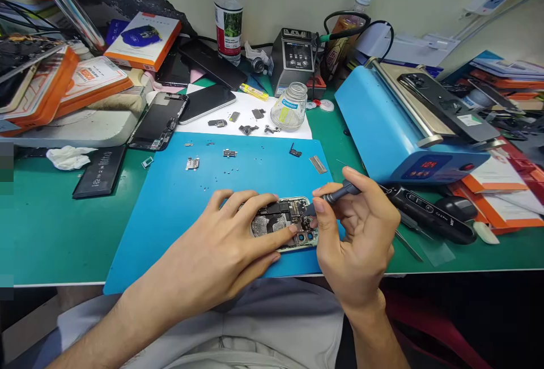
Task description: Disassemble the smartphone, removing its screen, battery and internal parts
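Observation:
An opened phone body (284,223) lies on the blue work mat (178,199), its boards and camera holes exposed. My left hand (229,238) rests over its left part, fingers spread and pressing down on it. My right hand (357,233) is closed in a pinch on a dark grey screwdriver (340,192), whose tip points down at the phone's right end. Small screws and metal brackets (192,163) lie scattered higher on the mat.
A blue heating machine (399,131) stands right; a black electric tool (429,213) and tweezers (408,244) lie beside it. Behind are a glass jar (289,108), soldering station (293,60), water bottle (228,12), detached screens (158,121), a battery (100,170) and orange boxes (91,77).

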Tool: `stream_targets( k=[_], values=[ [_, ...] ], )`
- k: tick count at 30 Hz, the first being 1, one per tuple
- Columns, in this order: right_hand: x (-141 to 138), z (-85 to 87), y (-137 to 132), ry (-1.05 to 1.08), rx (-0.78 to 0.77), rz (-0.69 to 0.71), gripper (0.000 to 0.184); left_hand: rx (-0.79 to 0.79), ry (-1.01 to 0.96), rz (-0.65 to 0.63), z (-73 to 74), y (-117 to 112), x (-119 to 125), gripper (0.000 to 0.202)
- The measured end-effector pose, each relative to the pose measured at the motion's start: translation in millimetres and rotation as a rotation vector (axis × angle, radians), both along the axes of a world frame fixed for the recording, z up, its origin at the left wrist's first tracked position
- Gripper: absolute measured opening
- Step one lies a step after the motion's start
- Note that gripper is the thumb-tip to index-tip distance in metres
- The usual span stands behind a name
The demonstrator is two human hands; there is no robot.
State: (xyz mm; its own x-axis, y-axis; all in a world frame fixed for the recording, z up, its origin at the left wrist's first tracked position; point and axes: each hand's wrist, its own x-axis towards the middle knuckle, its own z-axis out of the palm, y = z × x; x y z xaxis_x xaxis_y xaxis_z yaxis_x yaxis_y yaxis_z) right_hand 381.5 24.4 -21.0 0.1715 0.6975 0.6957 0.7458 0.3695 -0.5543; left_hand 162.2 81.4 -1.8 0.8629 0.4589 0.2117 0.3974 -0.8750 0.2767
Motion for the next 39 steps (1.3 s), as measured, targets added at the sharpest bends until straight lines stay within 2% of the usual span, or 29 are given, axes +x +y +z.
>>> stream_targets(
  k=[6,11,16,21,25,29,33,35,39],
  values=[
    [1.9,-1.2,-2.9,-0.065,0.008,-0.024,0.07,-0.004,-0.004,-0.001,-0.3,1.4,0.6,0.041],
    [7.0,2.0,-4.8,-0.167,0.025,0.076,0.073,-0.024,-0.029,0.004,-0.2,1.1,-1.1,0.039],
    [8.7,7.7,-0.4,-0.307,0.101,0.038,0.059,-0.063,-0.065,0.036,-2.4,1.6,-1.6,0.039],
    [7.3,3.7,-1.5,-0.072,0.032,0.006,0.053,-0.08,-0.083,0.043,-3.9,2.6,-1.8,0.036],
    [6.9,2.0,-1.4,-0.073,0.015,-0.033,0.063,-0.082,-0.073,0.04,-3.5,1.4,-3.1,0.038],
    [4.9,3.6,-0.7,-0.071,-0.045,-0.134,0.055,-0.066,-0.071,0.047,-4.9,1.9,-2.1,0.037],
    [-0.3,5.7,-1.5,0.107,-0.038,-0.172,0.05,-0.042,-0.075,0.049,-6.8,2.6,-0.4,0.035],
    [-2.4,5.5,-2.2,0.152,0.002,-0.169,0.051,-0.032,-0.076,0.049,-7.2,2.2,-0.5,0.034],
    [-3.0,1.2,-3.9,0.091,0.028,-0.068,0.057,-0.027,-0.059,0.038,-6.1,1.3,-1.6,0.033]
  ],
)
